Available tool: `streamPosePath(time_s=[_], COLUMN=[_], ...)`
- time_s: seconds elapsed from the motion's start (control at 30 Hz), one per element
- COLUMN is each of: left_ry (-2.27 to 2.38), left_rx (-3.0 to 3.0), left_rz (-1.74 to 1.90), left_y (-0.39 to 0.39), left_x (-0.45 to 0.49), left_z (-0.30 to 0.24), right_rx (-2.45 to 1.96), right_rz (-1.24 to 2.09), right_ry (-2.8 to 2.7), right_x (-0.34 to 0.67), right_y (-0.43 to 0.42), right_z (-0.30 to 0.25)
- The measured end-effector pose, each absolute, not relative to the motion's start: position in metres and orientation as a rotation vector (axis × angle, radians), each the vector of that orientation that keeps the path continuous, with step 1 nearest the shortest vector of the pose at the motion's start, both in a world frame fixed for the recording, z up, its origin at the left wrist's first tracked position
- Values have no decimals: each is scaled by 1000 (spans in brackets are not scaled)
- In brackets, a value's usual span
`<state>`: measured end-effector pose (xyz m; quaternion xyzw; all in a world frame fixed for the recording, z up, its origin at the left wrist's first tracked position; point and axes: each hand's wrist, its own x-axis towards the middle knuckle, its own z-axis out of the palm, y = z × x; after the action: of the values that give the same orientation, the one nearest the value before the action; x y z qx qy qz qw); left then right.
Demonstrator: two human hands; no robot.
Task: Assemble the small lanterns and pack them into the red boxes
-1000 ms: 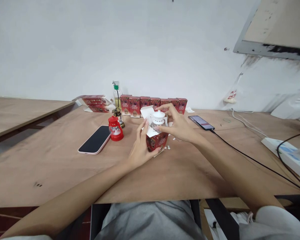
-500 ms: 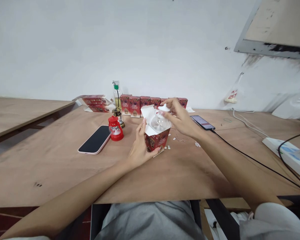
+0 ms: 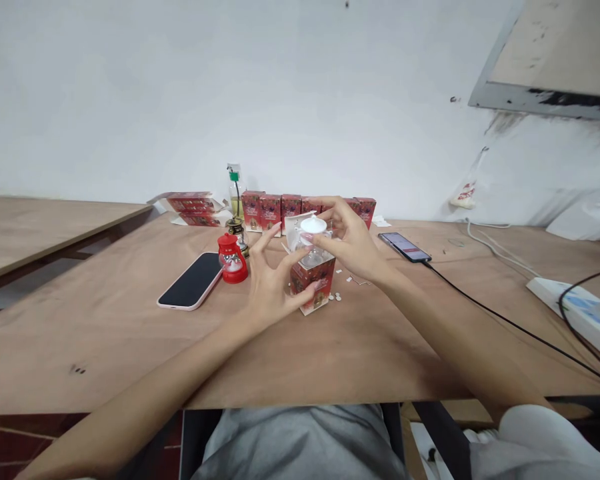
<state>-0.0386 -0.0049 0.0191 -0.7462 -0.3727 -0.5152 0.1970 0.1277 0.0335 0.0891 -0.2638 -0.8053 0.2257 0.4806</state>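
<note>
- Left hand (image 3: 267, 283): grip clasps the small red printed cardboard box (image 3: 316, 280), which stands upright on the wooden desk (image 3: 130, 333).
- Right hand (image 3: 353, 243): grip pinches the white-capped clear plastic lantern (image 3: 313, 227), which sits in the box's open top.
- Risk: a skewed lantern could snag a flap and tip the box.
- Box print is too small to read.

Little red lantern (image 3: 231, 259) sits just beside a pink-cased phone (image 3: 192, 280) (screen dark) on the bench (image 3: 130, 347). A row of red boxes (image 3: 270, 210) stands at the back, with flattened boxes (image 3: 193, 203) stacked left of it. Second phone (image 3: 405, 246) is on a black cable (image 3: 505, 320), and a power strip (image 3: 575, 313) is far right.
</note>
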Motion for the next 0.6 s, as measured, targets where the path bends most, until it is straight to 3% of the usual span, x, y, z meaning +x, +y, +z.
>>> streamPosePath(time_s=[0.23, 0.6], left_ry=[-1033, -917], left_rx=[-2011, -2083], left_rz=[-1363, -1072], left_y=[-12, 2], left_x=[-30, -35], left_z=[42, 35], right_rx=[-680, -626], right_rz=[568, 449], right_ry=[-1855, -1821], right_x=[124, 134], right_y=[31, 57], right_z=[92, 82])
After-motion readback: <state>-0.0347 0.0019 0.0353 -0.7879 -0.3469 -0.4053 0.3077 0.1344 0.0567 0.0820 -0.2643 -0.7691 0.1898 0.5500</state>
